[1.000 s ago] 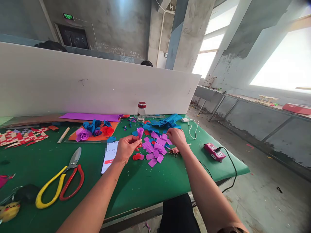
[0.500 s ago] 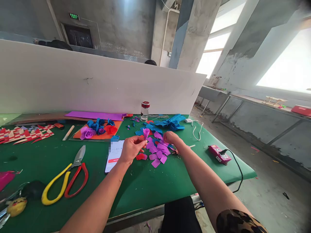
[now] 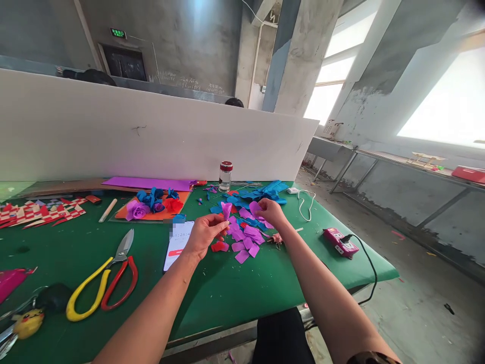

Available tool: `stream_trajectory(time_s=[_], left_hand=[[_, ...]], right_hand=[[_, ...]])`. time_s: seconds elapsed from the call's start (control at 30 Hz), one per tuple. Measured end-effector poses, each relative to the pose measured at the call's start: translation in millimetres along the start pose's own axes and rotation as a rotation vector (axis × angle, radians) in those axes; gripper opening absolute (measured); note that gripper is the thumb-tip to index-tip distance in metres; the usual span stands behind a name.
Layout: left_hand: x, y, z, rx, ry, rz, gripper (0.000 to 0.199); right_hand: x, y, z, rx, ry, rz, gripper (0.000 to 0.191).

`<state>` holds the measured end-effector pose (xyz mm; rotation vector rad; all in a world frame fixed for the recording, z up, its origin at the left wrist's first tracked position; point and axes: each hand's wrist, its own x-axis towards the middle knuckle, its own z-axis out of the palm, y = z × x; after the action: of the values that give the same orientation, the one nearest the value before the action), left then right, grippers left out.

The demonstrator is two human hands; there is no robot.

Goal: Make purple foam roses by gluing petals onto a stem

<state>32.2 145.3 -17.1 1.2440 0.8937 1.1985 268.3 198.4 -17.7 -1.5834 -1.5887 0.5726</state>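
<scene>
Pinched between the fingertips of my left hand (image 3: 206, 235) is a small purple paper flower (image 3: 226, 210), held upright. My right hand (image 3: 272, 213) is closed on a purple paper petal (image 3: 255, 208) at its fingertips, just right of the flower. Under and between the hands lies a loose pile of purple petals (image 3: 242, 256) with a few red pieces (image 3: 217, 246). Blue crepe paper (image 3: 271, 191) is heaped behind my right hand. A phone (image 3: 176, 250) lies partly behind my left wrist.
Scissors (image 3: 123, 250) with yellow and red handles lie at left. Finished paper flowers (image 3: 137, 210) rest on an orange sheet. A lidded glass jar (image 3: 225, 178) stands before the white partition (image 3: 182, 136). A pink power strip (image 3: 341, 243) and cable lie right.
My right hand has lifted slightly from the pile, and a purple petal now shows at its fingertips. My left hand still holds the flower in nearly the same place.
</scene>
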Motion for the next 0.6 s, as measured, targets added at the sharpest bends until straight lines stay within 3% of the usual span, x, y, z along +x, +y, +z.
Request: stream_trajectory(time_s=[0.1, 0.3, 0.43, 0.6], left_hand=[[-1, 1, 1.3, -0.020, 0.019, -0.004, 0.026], [-1, 3, 0.9, -0.033, 0.139, 0.071, 0.024], [2, 5, -5.6, -0.056, 0.225, 0.109, 0.025], [3, 7, -9.3, -0.043, 0.257, 0.094, 0.027]], right_hand=[[-23, -13, 16, 0.289, 0.036, 0.004, 0.025], [-55, -50, 69, 0.751, 0.118, 0.018, 0.036], [-53, -70, 95, 0.926, 0.112, 0.000, 0.029], [-52, -70, 106, 0.985, 0.133, -0.042, 0.021]])
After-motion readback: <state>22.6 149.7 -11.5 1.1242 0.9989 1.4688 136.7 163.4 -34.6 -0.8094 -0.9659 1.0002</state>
